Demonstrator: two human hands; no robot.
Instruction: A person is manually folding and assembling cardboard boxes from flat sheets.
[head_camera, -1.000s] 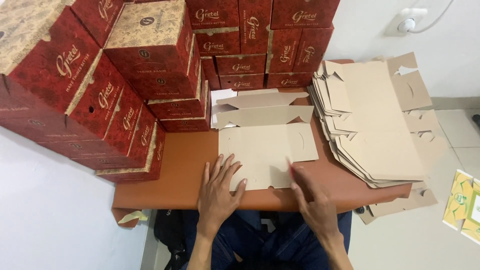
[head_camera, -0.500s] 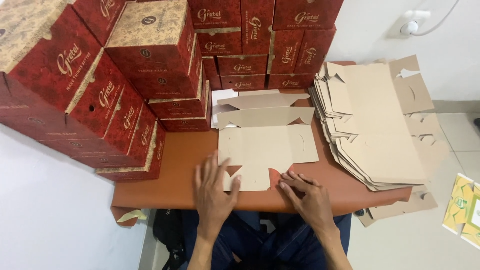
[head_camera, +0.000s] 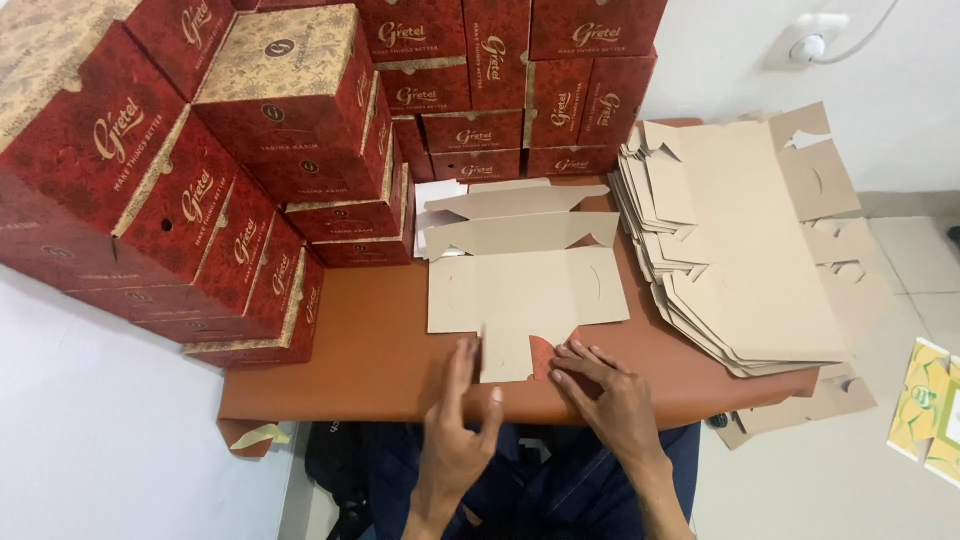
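Observation:
A flat, unfolded cardboard box blank (head_camera: 530, 285) lies plain side up on the brown table (head_camera: 380, 360). My left hand (head_camera: 462, 420) rests at the table's front edge, fingers stretched toward the blank's lower tab (head_camera: 505, 355). My right hand (head_camera: 605, 395) presses on a small flap at the blank's lower right, where the red printed side (head_camera: 541, 356) shows turned up. Neither hand lifts the blank.
Stacks of assembled red and gold boxes (head_camera: 200, 150) fill the table's left and back. A thick pile of flat blanks (head_camera: 740, 240) lies at the right, overhanging the edge. More blanks (head_camera: 800, 405) and a yellow-green package (head_camera: 930, 410) are on the floor.
Both hands have slid back toward the table's front edge. The right hand has folded up a small flap, and its red side now shows.

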